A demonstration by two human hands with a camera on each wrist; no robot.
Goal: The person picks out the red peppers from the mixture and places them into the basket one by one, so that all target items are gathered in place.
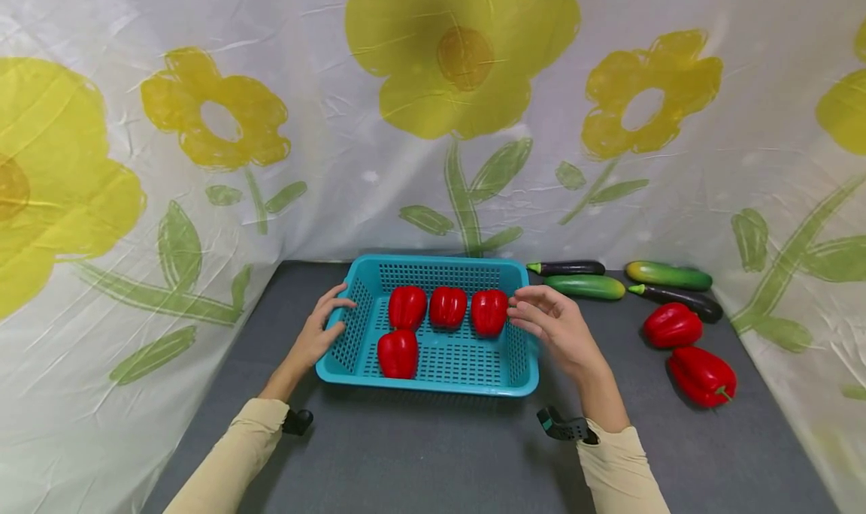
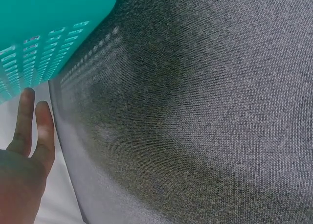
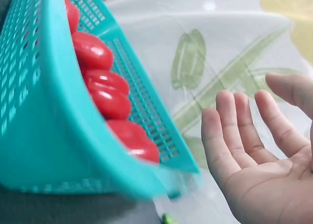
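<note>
A turquoise plastic basket (image 1: pixel 433 388) sits on the dark table, with several red bell peppers (image 1: pixel 448 308) inside. Three of them form a row toward the back, and one bell pepper (image 1: pixel 398 354) lies nearer the front left. My left hand (image 1: pixel 321 329) is at the basket's left rim, its fingers extended toward the wall; whether they touch it I cannot tell. By the right rim my right hand (image 1: pixel 551 322) hovers with fingers loosely extended. In the right wrist view, the palm of that right hand (image 3: pixel 264 160) faces up beside the basket and holds nothing.
Right of the basket lie two red bell peppers (image 1: pixel 704 376), two eggplants (image 1: pixel 679 300) and two green-yellow cucumber-like vegetables (image 1: pixel 585 287). A white flower-printed sheet (image 1: pixel 338 161) hangs behind the grey table (image 1: pixel 419 454) and along its sides.
</note>
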